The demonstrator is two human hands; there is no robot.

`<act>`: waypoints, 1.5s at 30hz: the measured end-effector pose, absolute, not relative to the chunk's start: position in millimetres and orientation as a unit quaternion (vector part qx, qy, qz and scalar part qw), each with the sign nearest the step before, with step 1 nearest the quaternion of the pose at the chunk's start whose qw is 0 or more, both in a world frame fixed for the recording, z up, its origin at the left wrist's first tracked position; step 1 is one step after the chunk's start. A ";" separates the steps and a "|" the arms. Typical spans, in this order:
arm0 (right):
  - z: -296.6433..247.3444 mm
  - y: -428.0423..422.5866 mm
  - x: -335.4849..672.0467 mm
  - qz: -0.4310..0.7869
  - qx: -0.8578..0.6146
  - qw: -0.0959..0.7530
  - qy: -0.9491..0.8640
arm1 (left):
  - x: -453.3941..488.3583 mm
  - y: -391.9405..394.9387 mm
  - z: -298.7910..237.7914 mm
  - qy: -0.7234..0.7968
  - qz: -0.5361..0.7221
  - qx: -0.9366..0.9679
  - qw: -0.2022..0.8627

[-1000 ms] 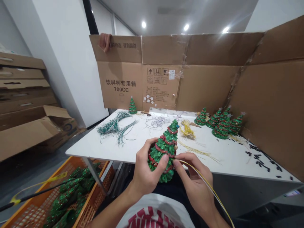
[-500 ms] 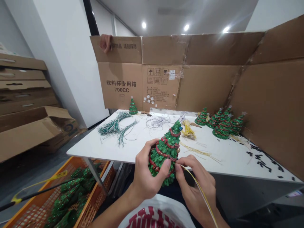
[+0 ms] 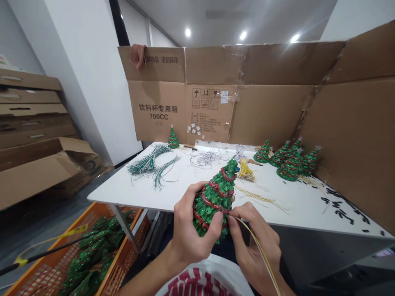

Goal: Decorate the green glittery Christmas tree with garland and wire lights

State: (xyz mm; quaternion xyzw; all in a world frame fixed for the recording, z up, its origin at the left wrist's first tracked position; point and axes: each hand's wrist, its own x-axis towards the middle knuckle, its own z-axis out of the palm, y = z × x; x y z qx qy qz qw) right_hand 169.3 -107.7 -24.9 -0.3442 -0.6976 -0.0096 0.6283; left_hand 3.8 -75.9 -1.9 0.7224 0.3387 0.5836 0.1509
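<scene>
A folded corrugated-cardboard partition (image 3: 268, 111) stands along the rear and right of the white bench (image 3: 108, 193). Its left panel bears Chinese lettering and "700CC"; the adjoining panel carries handling symbols, a white label (image 3: 224, 97) and a cluster of small white stickers (image 3: 194, 129). A reddish-brown cloth (image 3: 138, 56) hangs over the upper left edge. Small black scraps (image 3: 342, 215) lie scattered at the bench's right end. At far left, cardboard boxes (image 3: 31, 109) are stacked behind an open carton (image 3: 31, 172). Three ceiling lights (image 3: 243, 35) are lit.
</scene>
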 end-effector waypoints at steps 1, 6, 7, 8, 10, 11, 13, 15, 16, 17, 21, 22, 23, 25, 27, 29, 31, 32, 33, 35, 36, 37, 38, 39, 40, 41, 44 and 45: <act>-24.5 -107.8 169.6 -0.004 -0.343 0.627 -0.699 | 3.8 -75.8 -2.1 0.341 0.582 0.722 0.151; -20.4 -106.8 174.7 0.037 -0.339 0.624 -0.703 | 3.1 -73.8 -3.1 0.351 0.576 0.719 0.166; -19.6 -106.4 176.4 0.041 -0.341 0.622 -0.704 | 3.0 -73.3 -3.5 0.354 0.573 0.718 0.174; -18.9 -106.1 178.1 0.042 -0.343 0.619 -0.705 | 2.9 -72.9 -4.0 0.356 0.571 0.717 0.183; -18.0 -105.9 181.5 0.042 -0.348 0.612 -0.709 | 2.9 -72.1 -5.2 0.358 0.568 0.713 0.202; -17.5 -105.9 183.0 0.044 -0.349 0.608 -0.712 | 2.8 -71.7 -5.8 0.358 0.567 0.712 0.211; -16.4 -106.2 185.7 0.049 -0.352 0.598 -0.718 | 2.9 -70.7 -6.7 0.356 0.565 0.710 0.223; -14.8 -106.8 187.8 0.058 -0.362 0.591 -0.718 | 3.3 -69.9 -6.9 0.356 0.563 0.709 0.230; -13.8 -107.1 188.7 0.064 -0.370 0.588 -0.717 | 3.5 -69.6 -6.8 0.355 0.563 0.709 0.234; -12.7 -107.5 189.3 0.073 -0.377 0.585 -0.714 | 3.7 -69.3 -6.6 0.354 0.563 0.708 0.239; -8.6 -108.4 189.8 0.140 -0.407 0.592 -0.682 | 4.7 -69.4 -5.2 0.347 0.560 0.706 0.262; -7.7 -108.5 189.5 0.157 -0.414 0.596 -0.670 | 4.8 -69.5 -4.9 0.346 0.559 0.706 0.265; -6.8 -108.7 189.1 0.171 -0.419 0.600 -0.660 | 5.0 -69.5 -4.7 0.346 0.558 0.705 0.267; -5.1 -109.2 188.7 0.194 -0.424 0.604 -0.646 | 5.1 -69.4 -4.1 0.347 0.558 0.703 0.271; -3.5 -110.0 188.8 0.215 -0.425 0.603 -0.640 | 5.2 -69.2 -3.4 0.344 0.557 0.702 0.281; -2.3 -110.7 189.5 0.237 -0.424 0.598 -0.638 | 5.2 -69.1 -2.7 0.338 0.557 0.700 0.292; -1.5 -111.2 190.5 0.256 -0.420 0.595 -0.635 | 5.1 -69.4 -2.1 0.334 0.559 0.698 0.297; -1.2 -111.4 190.9 0.263 -0.418 0.595 -0.634 | 5.1 -69.7 -1.8 0.333 0.560 0.697 0.298; -1.1 -111.6 191.3 0.268 -0.417 0.594 -0.633 | 5.0 -70.0 -1.6 0.333 0.561 0.697 0.299; -0.8 -112.3 191.7 0.268 -0.418 0.593 -0.634 | 4.9 -70.7 -1.3 0.331 0.560 0.695 0.305; -0.7 -112.8 191.7 0.262 -0.419 0.593 -0.636 | 4.9 -70.9 -1.2 0.330 0.560 0.695 0.308; -0.4 -113.3 191.5 0.254 -0.420 0.593 -0.638 | 5.0 -71.0 -1.2 0.330 0.561 0.693 0.310; -0.1 -113.9 191.2 0.246 -0.420 0.593 -0.641 | 5.0 -70.9 -1.3 0.330 0.561 0.692 0.311; 0.2 -114.5 190.9 0.238 -0.420 0.593 -0.644 | 5.2 -70.8 -1.4 0.330 0.562 0.692 0.311; 0.6 -115.0 190.6 0.232 -0.419 0.593 -0.647 | 5.3 -70.5 -1.6 0.330 0.563 0.692 0.310; 0.9 -115.4 190.4 0.228 -0.417 0.594 -0.649 | 5.4 -70.3 -1.9 0.331 0.563 0.691 0.309; 1.4 -115.5 190.5 0.215 -0.415 0.598 -0.652 | 5.5 -69.7 -2.7 0.332 0.565 0.690 0.306; 1.3 -115.3 190.7 0.209 -0.413 0.598 -0.655 | 5.4 -69.6 -2.8 0.334 0.566 0.689 0.306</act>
